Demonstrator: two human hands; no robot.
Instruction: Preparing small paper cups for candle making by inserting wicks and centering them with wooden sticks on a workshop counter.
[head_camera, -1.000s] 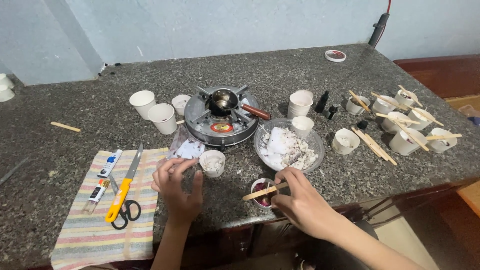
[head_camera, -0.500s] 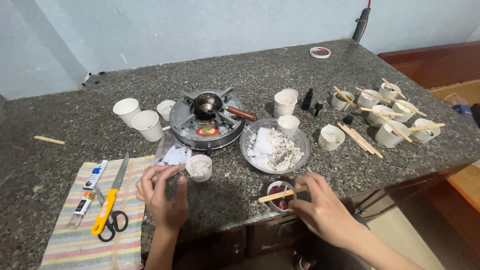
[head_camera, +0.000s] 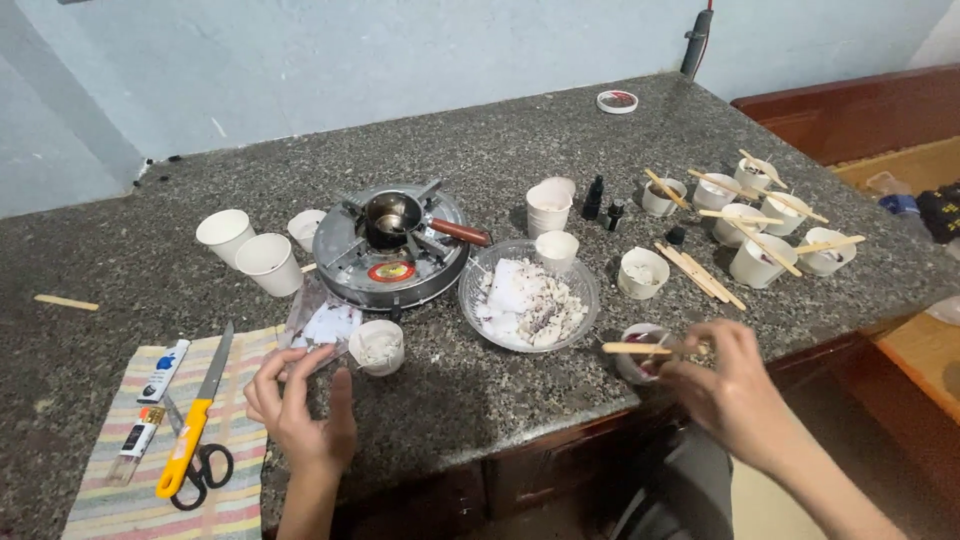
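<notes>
Right hand: fingers pinched shut on a wooden stick, which lies across a small cup at the near counter edge. Left hand: fingers loosely curled, fingertips gripping a clear plastic bag beside a white cup. Far of both: glass bowl and burner. Left: scissors on a striped cloth.

Roughly fifteen white cups, one glass bowl, one stove, one scissors, two tubes.

The right hand holds a wooden stick over a small cup; the left hand pinches a plastic bag.
</notes>
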